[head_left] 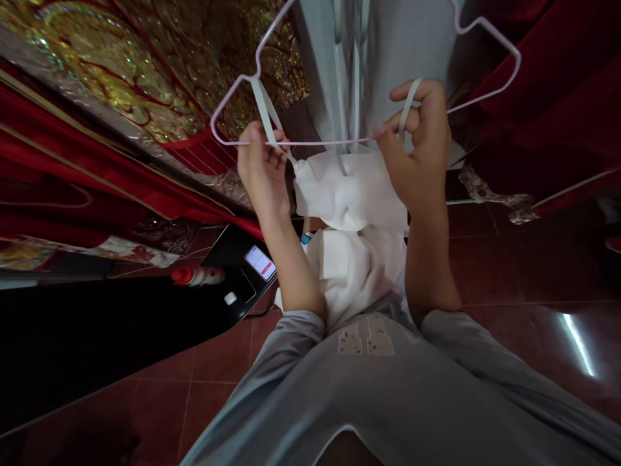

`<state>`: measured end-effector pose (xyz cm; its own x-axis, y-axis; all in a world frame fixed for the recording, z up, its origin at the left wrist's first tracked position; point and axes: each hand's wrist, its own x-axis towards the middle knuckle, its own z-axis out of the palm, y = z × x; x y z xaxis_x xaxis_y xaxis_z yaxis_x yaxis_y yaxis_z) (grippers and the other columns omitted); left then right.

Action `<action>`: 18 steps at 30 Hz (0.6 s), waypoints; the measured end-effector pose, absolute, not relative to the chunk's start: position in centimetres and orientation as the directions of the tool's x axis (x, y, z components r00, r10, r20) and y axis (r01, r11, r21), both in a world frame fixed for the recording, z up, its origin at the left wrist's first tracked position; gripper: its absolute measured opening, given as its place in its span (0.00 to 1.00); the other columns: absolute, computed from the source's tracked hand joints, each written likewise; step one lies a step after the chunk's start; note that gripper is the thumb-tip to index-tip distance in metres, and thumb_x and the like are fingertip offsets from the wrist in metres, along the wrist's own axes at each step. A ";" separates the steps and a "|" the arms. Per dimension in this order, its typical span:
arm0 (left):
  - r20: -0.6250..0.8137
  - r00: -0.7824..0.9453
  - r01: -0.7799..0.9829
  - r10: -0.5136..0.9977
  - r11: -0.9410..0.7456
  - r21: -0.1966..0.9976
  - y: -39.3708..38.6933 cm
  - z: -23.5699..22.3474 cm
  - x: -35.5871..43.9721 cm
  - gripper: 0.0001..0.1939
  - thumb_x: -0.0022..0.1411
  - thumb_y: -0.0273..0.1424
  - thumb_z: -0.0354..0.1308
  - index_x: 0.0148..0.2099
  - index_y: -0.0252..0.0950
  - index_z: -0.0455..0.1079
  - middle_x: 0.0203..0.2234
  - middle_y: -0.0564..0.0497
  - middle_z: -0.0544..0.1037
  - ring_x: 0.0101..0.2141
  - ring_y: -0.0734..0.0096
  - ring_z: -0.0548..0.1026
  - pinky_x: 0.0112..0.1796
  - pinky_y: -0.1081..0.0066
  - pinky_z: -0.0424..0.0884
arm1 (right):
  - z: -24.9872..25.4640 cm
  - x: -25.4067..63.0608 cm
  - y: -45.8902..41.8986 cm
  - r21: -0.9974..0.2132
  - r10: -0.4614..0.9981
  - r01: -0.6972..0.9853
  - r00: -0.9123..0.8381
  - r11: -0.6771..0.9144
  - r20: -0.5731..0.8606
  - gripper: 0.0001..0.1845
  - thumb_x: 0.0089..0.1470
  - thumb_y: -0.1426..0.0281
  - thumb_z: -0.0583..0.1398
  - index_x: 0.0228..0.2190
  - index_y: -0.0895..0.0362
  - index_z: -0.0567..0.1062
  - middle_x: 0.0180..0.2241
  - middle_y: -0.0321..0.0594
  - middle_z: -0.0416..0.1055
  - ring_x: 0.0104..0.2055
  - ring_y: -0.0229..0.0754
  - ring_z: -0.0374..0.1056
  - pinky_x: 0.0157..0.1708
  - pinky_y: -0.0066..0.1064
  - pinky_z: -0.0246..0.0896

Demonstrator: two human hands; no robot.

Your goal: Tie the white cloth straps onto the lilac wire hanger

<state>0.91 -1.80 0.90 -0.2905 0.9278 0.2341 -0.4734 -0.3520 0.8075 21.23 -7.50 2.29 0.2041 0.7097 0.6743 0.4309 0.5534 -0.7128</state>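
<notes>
Pinching, w/ right grip, lower bar of lilac hanger between thumb & fingertip, w/ hardly any gap; also carrying right strap, looped round raised fingers. Resting left grip, part-curled, at bar's left end, next to left strap; can't tell whether clasping bar, strap or both.

Nearest: see grey shirt w/ pale printed patches. Just beyond: find white garment between forearms, below hanger bar, bunched toward near end.

Judge step as hanging garment by straps: left strap over hanger's left notch, so prob. seated; right strap round fingers, apparently not yet in right notch. Calls for slipping right strap off fingers & over right end of hanger, w/o jolting left one loose.

Left, mid-dist.: on black bench see lit phone, dark phone-like item, small white case & red-capped bottle.

Far left: see gold-sequined cloth; far right: dark red cloth; far centre: grey panel.

Count: 1 hanger, 1 white garment, 2 straps, 1 lit phone, 1 dark phone-like item, 1 case, 1 bottle.
</notes>
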 end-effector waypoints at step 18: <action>0.403 -0.327 -0.352 0.855 -0.506 0.787 -1.3 -0.8 2.7 0.14 0.79 0.28 0.49 0.37 0.43 0.68 0.27 0.52 0.76 0.33 0.61 0.77 0.39 0.61 0.72 | 1.0 36.4 -5.1 -0.571 0.425 0.385 0.404 0.725 0.810 0.21 0.41 0.83 0.67 0.37 0.50 0.83 0.34 0.31 0.77 0.38 0.39 0.74 0.39 0.32 0.67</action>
<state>2.69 -1.27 -0.76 -0.3268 0.8547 0.4034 -0.3521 -0.5062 0.7873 36.42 -5.11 1.04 0.4036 0.4247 0.8104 0.3851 0.7247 -0.5715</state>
